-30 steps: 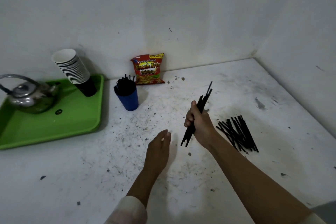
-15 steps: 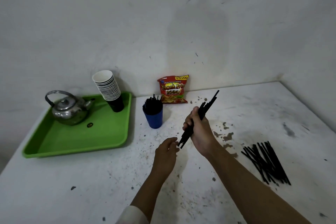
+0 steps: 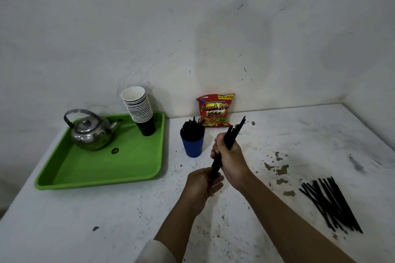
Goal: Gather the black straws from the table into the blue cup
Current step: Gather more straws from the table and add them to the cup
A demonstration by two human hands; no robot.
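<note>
— Since a second ago, what has moved?

— Both hands have come closer to the blue cup (image 3: 192, 146), and the left hand (image 3: 202, 186), which lay flat on the desk (image 3: 85, 220) before, has risen to the bottom of the bundle.

— What is each hand doing?

— The right hand (image 3: 229, 157) is clenched round a bundle of black straws (image 3: 232, 137), held tilted, top ends leaning up and to the right. The left hand, just below it, has its fingers curled about the bundle's lower ends; whether it truly grips them or only steadies them I cannot tell.

— And the cup?

— It stands upright on the desk just left of the right hand, already full of black straws (image 3: 191, 131) poking above the rim.

— Any straws left lying?

— Yes, a loose pile of straws (image 3: 330, 204) lies on the desk well to the right, apart from both hands.

— Further out?

— A red snack bag (image 3: 215, 110) leans at the wall behind the cup. To the left sits a green tray (image 3: 106, 168) carrying a metal kettle (image 3: 90, 132) and a leaning stack of paper cups (image 3: 140, 109).
</note>
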